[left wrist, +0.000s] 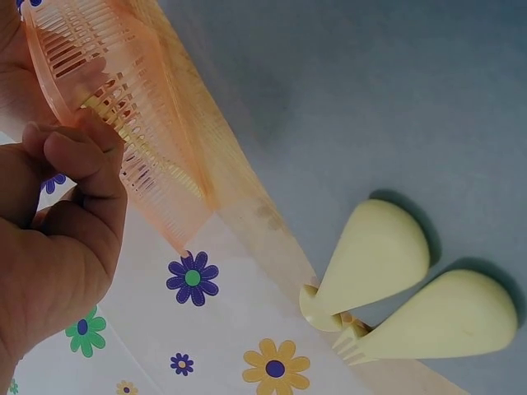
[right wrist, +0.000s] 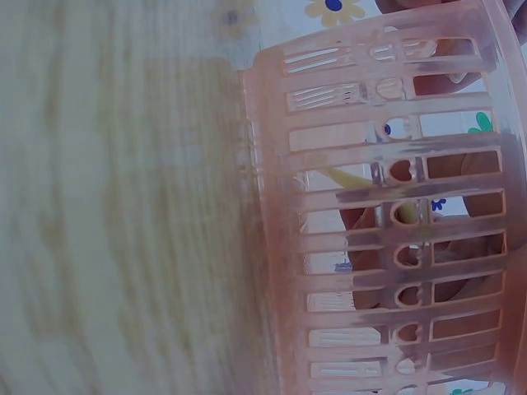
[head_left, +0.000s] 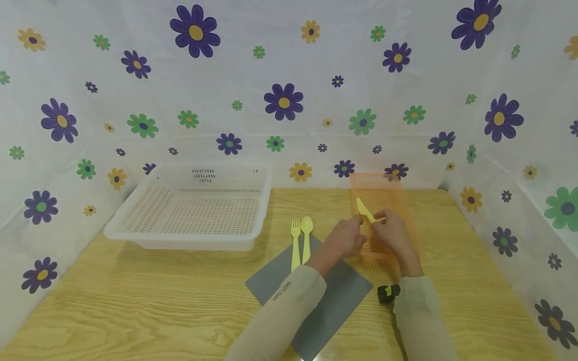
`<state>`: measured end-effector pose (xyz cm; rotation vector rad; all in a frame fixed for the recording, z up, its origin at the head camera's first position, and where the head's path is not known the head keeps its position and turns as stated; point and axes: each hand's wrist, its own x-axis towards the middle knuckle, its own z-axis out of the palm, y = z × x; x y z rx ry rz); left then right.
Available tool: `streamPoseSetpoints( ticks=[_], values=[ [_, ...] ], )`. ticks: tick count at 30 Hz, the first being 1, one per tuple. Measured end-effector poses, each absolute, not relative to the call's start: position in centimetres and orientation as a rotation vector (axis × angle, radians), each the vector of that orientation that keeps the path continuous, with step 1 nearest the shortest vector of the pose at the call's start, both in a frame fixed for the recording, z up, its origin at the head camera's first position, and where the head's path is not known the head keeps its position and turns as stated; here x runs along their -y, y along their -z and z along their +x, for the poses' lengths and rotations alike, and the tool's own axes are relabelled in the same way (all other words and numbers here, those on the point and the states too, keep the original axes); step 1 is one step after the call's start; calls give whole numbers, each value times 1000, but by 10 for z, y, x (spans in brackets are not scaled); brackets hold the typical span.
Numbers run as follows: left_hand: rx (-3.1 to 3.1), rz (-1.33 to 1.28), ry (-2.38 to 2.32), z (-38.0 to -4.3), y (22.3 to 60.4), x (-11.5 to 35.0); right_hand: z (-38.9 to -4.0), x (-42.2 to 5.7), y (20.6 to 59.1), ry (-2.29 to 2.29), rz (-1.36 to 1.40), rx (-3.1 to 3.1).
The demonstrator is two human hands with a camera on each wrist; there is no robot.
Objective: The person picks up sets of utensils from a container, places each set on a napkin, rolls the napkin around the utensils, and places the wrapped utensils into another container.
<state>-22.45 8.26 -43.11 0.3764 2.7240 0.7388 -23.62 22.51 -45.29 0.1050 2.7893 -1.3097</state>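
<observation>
A pale yellow plastic knife point(head_left: 365, 210) is held over the orange slotted basket point(head_left: 408, 235), one end pointing up and away. My right hand point(head_left: 393, 230) pinches it between thumb and fingers. My left hand point(head_left: 347, 236) meets it from the left, fingers curled and fingertips right at the knife, above the basket's left rim. In the left wrist view the left hand's thumb and index finger point(left wrist: 78, 156) come together beside the basket. Through the slots in the right wrist view, parts of the knife point(right wrist: 350, 177) and some fingers show; the rest is hidden.
A yellow fork point(head_left: 295, 240) and spoon point(head_left: 306, 235) lie side by side on a grey placemat point(head_left: 343, 306), under the left forearm. A large white basket point(head_left: 194, 243) stands at the back left. A small black device point(head_left: 387, 294) is by the right wrist. Flowered cloth surrounds the table.
</observation>
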Motion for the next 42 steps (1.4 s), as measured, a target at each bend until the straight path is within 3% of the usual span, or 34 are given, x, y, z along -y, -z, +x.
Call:
streamPoseSetpoints(
  ticks=[19,27,42],
  values=[
    [-2790,396,-589,-220,432,-82,-238,-225,450,1495,201,-2752],
    [-2751,292,-731,-217,431,-73,-237,-225,449,1549,247,-2811],
    [-2774,523,-753,-199,424,-51,-235,-230,442,1593,330,-2844]
  ],
)
